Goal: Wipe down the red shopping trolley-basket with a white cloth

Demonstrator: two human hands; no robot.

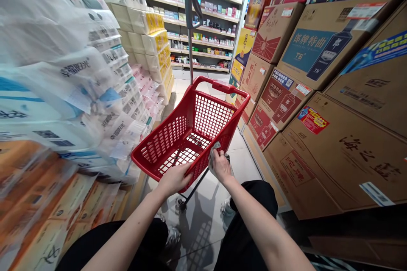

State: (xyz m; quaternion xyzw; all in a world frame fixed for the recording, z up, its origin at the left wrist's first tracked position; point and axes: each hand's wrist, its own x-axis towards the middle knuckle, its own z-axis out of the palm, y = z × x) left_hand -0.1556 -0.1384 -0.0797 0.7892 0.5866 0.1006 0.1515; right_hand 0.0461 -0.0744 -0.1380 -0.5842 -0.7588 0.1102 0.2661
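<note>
A red plastic mesh shopping basket (190, 133) stands on a small wheeled frame (190, 190) in front of me. My left hand (174, 180) lies over its near rim and grips it. My right hand (221, 166) rests at the basket's near right corner, pinching a crumpled grey cloth or wipe (214, 155) against the rim. The basket's mesh floor shows little inside it. One small caster (182, 204) shows below the basket, and the other wheels are hidden.
Wrapped tissue packs (73, 89) are stacked high on the left. Printed cardboard liquor cartons (333, 152) are stacked on the right. A tiled aisle (203, 216) runs between them toward shelves of packaged goods (203, 25). A metal pole (188, 21) stands ahead.
</note>
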